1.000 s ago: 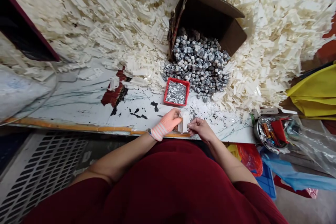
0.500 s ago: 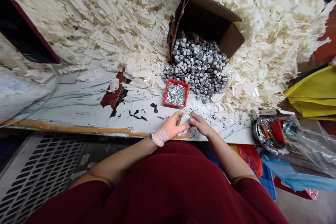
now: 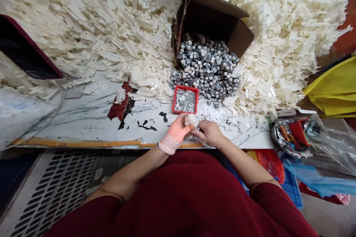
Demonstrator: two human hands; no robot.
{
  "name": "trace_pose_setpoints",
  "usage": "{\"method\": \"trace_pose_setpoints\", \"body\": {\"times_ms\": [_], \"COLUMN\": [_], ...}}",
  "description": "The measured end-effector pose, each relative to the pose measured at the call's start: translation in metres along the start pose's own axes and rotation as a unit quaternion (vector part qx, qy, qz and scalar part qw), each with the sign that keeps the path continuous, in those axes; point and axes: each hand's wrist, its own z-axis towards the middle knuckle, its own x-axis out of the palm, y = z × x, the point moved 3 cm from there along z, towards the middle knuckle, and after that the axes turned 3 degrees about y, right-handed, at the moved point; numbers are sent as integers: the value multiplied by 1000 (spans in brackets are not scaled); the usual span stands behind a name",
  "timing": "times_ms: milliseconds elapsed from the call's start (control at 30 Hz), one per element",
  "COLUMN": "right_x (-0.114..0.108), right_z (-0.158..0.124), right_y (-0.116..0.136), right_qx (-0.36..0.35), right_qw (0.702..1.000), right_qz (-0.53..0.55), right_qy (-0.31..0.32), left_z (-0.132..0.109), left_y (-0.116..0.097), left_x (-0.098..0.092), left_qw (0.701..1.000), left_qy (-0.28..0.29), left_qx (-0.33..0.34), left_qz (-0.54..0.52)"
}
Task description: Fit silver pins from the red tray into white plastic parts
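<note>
Holding a white plastic part point(image 3: 190, 120) in the gloved left hand point(image 3: 175, 133), fingers closed; bare right hand point(image 3: 210, 134) half-curled just beside it, grip unclear; both at the desk point(image 3: 69, 126) front edge, red tray point(image 3: 185, 87) just ahead.

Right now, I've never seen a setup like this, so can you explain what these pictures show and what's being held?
This is a camera worn on a person's head, looking down past their dark red top at their own hands; no machine is involved. The left hand, in an orange knit glove, holds a small white plastic piece at its fingertips, and the bare right hand is close beside it. On the white bench sits a red tray of silver pins. Behind it, grey hexagonal metal pieces spill from a cardboard box, among heaps of white plastic parts.
</note>
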Motion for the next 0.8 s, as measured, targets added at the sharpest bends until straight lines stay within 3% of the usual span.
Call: {"method": "trace_pose_setpoints", "body": {"times_ms": [167,333,400,633,800], "right_x": [1,-18,-21,-19,-18], "right_z": [-1,-4,-6,-7,-2], "right_y": [10,20,26,47,56], "right_qx": [-26,-89,-128,-205,-214], "right_qw": [999,966,947,926,925], "right_qz": [-27,56,77,28,10], "right_qy": [-39,-237,-284,-316,-314], "left_z": [-3,-7,-9,-22,-28], "left_y": [-6,-12,-13,-30,-34], "left_x": [5,8,9,19,21], "left_qw": [994,984,982,981,980], "left_qy": [19,57,77,78,78], "left_qx": [-28,-44,-46,-71,-86], "left_qz": [-102,-163,-166,-166,-162]}}
